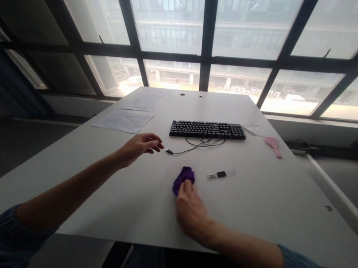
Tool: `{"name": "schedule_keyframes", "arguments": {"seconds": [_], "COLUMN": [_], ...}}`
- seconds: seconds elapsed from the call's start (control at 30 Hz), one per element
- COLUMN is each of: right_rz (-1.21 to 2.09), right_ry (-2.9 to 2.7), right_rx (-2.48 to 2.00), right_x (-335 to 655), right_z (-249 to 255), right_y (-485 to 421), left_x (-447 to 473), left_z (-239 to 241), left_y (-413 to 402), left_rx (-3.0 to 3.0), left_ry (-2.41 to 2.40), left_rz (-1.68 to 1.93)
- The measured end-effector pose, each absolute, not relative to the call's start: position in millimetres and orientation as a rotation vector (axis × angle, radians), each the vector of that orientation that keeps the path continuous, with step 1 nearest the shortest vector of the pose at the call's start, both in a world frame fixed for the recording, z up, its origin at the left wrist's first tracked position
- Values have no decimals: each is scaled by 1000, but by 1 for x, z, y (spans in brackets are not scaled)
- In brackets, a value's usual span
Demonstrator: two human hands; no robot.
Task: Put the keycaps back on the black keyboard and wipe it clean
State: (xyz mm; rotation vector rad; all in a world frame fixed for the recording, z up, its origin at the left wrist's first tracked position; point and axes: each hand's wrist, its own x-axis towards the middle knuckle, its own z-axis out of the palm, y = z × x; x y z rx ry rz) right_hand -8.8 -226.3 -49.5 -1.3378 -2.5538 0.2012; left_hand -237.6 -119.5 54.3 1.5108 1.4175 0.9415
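Observation:
My right hand (pixel 192 208) is closed on a crumpled purple cloth (pixel 184 178), which rests on the white table near its front edge. To the left, my left hand (pixel 143 145) hovers over the table with loosely bent fingers and nothing visible in them. Its fingertips are just short of a USB plug (pixel 169 151) at the end of a black cable (pixel 193 147). That cable runs back to a black keyboard (pixel 208 130) lying across the middle of the table. Right of the cloth lies a small tool (pixel 221 174) with a black middle, thin wire ends and a clear part.
Printed papers (pixel 123 121) lie at the left side of the white table (pixel 252 227). Beyond the keyboard's right end are a clear plastic bag (pixel 253 129) and a pink paddle-shaped thing with a handle (pixel 273 146). Large windows (pixel 244 22) stand behind the far edge.

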Motion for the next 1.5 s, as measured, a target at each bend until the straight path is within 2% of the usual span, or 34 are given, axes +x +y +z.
{"name": "schedule_keyframes", "arguments": {"seconds": [0.17,0.27,0.5,0.7,0.9,1.03,1.13,1.23,1.37,1.43,1.5], "right_rz": [89,160,392,74,-32,20,27,102,259,235,187], "right_ry": [-2827,-2758,-2291,-1783,-1487,-1497,-1529,-1730,-2320,-2388,-2262], "right_rx": [-488,-221,-1032,-1601,-2169,-2225,-2175,-1861,-1336,-1337,-1541], "right_x": [-116,-117,49,203,302,309,278,209,121,120,160], "right_z": [-44,-40,-26,-24,-48,-58,-54,-46,-47,-53,-57], "right_y": [-270,-262,-237,-185,-135,-142,-164,-197,-223,-219,-206], "left_x": [-206,-195,-142,-49,14,42,58,60,35,16,-5], "left_z": [63,57,6,-43,-48,-46,-46,-43,-31,-26,-22], "left_y": [-116,-110,-100,-103,-83,-47,-22,-8,-4,-6,-11], "left_rx": [1777,1920,2484,2787,2798,2679,2627,2562,2467,2440,2430], "left_ry": [1313,1211,945,732,869,926,933,976,1062,1069,1051], "left_rz": [771,713,566,447,378,342,380,522,741,789,805]}}
